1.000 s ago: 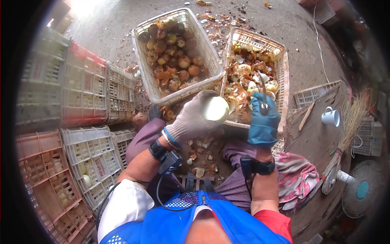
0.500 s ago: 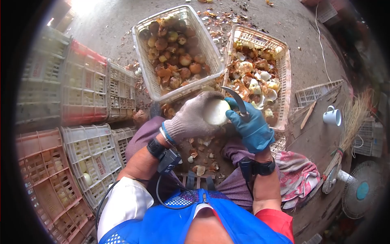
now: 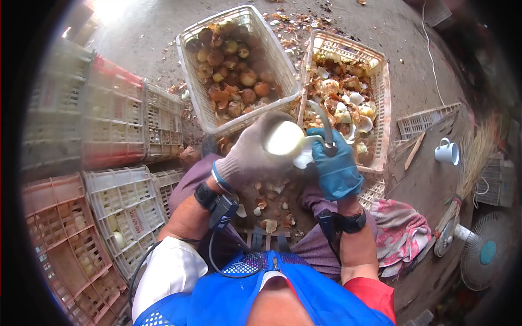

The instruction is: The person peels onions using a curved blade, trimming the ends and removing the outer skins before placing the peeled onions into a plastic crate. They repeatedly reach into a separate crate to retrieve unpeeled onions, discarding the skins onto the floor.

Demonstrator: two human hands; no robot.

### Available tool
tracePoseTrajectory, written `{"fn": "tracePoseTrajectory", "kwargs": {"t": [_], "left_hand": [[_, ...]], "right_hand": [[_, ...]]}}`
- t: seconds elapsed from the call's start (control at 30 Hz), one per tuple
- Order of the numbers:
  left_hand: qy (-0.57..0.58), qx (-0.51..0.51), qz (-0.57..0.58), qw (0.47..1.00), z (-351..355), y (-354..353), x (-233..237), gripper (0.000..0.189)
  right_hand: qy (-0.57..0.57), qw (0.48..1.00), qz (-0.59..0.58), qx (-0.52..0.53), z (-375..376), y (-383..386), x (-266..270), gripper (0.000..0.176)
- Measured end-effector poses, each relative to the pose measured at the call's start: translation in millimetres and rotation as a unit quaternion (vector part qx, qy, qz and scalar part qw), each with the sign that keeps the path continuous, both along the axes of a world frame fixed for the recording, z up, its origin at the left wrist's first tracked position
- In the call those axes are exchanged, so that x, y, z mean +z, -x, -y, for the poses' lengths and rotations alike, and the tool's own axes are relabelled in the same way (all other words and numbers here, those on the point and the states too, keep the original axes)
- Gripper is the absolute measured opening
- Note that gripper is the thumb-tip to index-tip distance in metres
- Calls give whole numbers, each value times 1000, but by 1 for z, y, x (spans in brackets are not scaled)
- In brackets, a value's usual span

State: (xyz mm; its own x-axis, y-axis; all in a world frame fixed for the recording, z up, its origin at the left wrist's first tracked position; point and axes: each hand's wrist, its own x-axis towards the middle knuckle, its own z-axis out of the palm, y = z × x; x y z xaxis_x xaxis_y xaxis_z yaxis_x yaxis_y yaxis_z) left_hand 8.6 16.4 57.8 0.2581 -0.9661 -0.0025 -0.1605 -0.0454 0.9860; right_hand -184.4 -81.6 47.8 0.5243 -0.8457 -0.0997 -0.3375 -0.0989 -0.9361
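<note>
My left hand (image 3: 253,145), in a pale knitted glove, is wrapped round a white peeled onion (image 3: 284,138). My right hand (image 3: 335,165), in a blue rubber glove, grips a knife with a curved blade (image 3: 323,120) that points up and away. A pale piece of onion layer (image 3: 305,152) stretches between the onion and my right hand. Beyond my left hand, a white crate (image 3: 293,87) holds unpeeled brown onions (image 3: 248,79). Past my right hand, a second crate (image 3: 385,103) is full of onion skins and peelings (image 3: 356,99).
Stacked crates (image 3: 115,111) with pale onions line the left side. At the right are a light blue mug (image 3: 447,152), a wooden stick (image 3: 415,151), a straw broom (image 3: 472,157), a fan (image 3: 488,252) and a pink-white cloth (image 3: 399,228). Peel scraps litter the floor (image 3: 402,81).
My right hand has moved slightly down and away from the onion, and the knife blade has turned more upright. A pale layer now shows between my hands. The onion has shifted slightly left.
</note>
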Motion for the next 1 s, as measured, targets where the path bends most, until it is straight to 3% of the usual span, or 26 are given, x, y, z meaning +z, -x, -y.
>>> {"fn": "tracePoseTrajectory", "kwargs": {"t": [0.03, 0.07, 0.17, 0.23, 0.27, 0.37, 0.4, 0.47, 0.5, 0.57, 0.6, 0.63, 0.73, 0.77, 0.83, 0.87, 0.9, 0.97, 1.0], "left_hand": [[-6, 27, -56, 998, 0, -3, 1, 67], [-40, 52, -210, 976, -1, -7, -4, 69], [35, 135, -580, 802, -2, -9, -31, 69], [28, 136, -654, 743, -4, -17, -32, 76], [26, 133, -690, 711, -4, -20, -33, 81], [-3, 151, -708, 690, -4, -23, -38, 87], [12, 66, -771, 633, -5, -26, -44, 88], [-38, 201, -667, 716, -7, -17, -33, 80], [-22, 183, -681, 709, -5, -18, -57, 68], [-58, 322, -594, 735, -7, -10, -37, 46], [-67, 332, -543, 769, -18, -10, -24, 44], [-91, 349, -537, 763, -29, -12, -11, 41], [6, 362, -528, 768, -65, -20, 50, 48], [89, 351, -523, 772, -77, -26, 60, 53], [154, 329, -503, 784, -111, -38, 109, 52], [196, 340, -473, 789, -126, -40, 139, 46], [234, 349, -443, 792, -141, -41, 168, 41], [325, 407, -429, 738, -162, -50, 208, 37], [356, 413, -416, 727, -172, -56, 221, 36]], "right_hand": [[2, 1000, 14, -26, -1, 0, -2, 27], [4, 998, 30, -47, -1, -1, -4, 27], [-40, 990, 34, -132, 5, 1, 18, 29], [46, 983, -44, -170, 24, 9, 9, 37], [143, 976, -43, -157, 32, 12, 3, 40], [90, 979, -54, -174, 32, 12, 14, 42], [100, 983, -28, -153, 31, 12, 8, 40], [78, 990, 20, -112, 31, 11, -9, 36], [45, 994, 31, -95, 31, 12, -15, 34], [38, 993, -80, -76, 44, 21, -35, 32], [-13, 997, -41, -68, 47, 23, -44, 32], [-67, 996, -7, -63, 47, 22, -46, 32], [-96, 994, 16, -52, 30, 23, -12, 35], [-112, 992, 15, -49, 23, 29, 4, 35], [-59, 998, -11, -23, 31, 46, -1, 34], [-58, 996, 54, -38, 36, 55, -15, 35], [-27, 998, 41, -44, 46, 61, -33, 35], [28, 997, 0, -74, 55, 98, -60, 35], [-8, 997, -48, -58, 41, 114, -44, 35]]}}
